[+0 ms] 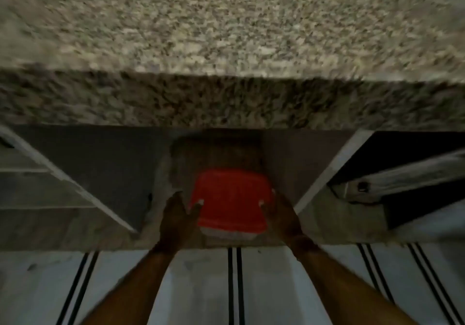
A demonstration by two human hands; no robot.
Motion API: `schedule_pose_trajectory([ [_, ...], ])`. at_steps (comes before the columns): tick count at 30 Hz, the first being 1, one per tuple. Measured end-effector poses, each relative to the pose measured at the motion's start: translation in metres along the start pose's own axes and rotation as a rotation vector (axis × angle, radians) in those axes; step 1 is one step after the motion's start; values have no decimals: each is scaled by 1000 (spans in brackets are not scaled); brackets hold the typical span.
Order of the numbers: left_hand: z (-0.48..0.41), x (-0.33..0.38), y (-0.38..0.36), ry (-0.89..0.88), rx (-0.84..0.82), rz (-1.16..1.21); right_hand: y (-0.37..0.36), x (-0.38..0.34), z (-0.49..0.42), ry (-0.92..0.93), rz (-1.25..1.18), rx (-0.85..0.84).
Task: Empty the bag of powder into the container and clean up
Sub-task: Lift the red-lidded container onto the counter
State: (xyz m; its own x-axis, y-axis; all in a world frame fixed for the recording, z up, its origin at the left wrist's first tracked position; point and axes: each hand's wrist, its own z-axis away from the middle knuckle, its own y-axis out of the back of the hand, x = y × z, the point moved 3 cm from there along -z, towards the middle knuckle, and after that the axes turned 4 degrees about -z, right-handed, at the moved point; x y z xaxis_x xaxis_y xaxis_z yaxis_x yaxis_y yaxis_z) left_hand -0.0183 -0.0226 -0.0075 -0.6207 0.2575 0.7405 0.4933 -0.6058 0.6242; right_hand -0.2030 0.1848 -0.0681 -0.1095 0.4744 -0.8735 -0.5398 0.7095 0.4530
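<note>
Viewing from above, looking down past a speckled granite countertop (226, 30) whose thick front edge is overhanging an open compartment (289, 163) beneath. Picture blurring throughout, so fine detail not readable.

Sitting on the compartment's lower shelf (334, 224): a container (230, 234) with a pale, whitish body, showing only as a strip below its red lid (230, 199). Lid lying closed on top, rounded at the corners. Contents not showing.

Left hand (177, 220) pressing against the container's left side, thumb resting over the lid's left edge, fingers spreading forward alongside it. Right hand (279, 214) doing likewise at the right side, thumb lying on the lid's right edge. Both hands partly open, cupping the container between them rather than curling fully round it. Not telling whether the container is resting on the shelf or lifting clear of it.

Both forearms reaching in from the bottom of the frame, bare.

Flanking the compartment: pale dividing panels slanting away at left and right, with a darker recess (412, 178) at far right. Below the shelf edge, light floor tiles (201, 287) carrying paired dark stripes.
</note>
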Motion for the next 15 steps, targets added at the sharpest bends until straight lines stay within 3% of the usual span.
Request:
schedule_pose_trajectory([
  [4,-66,-51,-42,113,-78,81,-21,49,-42,-125,-18,-7],
  [8,-105,-84,-85,209,-276,325,-42,86,-65,-294,-201,-81],
  [11,-121,-109,-100,194,-272,304,-44,103,-78,-296,-242,-63],
  [15,-74,-83,-81,234,-217,213,-33,89,-59,-286,-252,-20],
])
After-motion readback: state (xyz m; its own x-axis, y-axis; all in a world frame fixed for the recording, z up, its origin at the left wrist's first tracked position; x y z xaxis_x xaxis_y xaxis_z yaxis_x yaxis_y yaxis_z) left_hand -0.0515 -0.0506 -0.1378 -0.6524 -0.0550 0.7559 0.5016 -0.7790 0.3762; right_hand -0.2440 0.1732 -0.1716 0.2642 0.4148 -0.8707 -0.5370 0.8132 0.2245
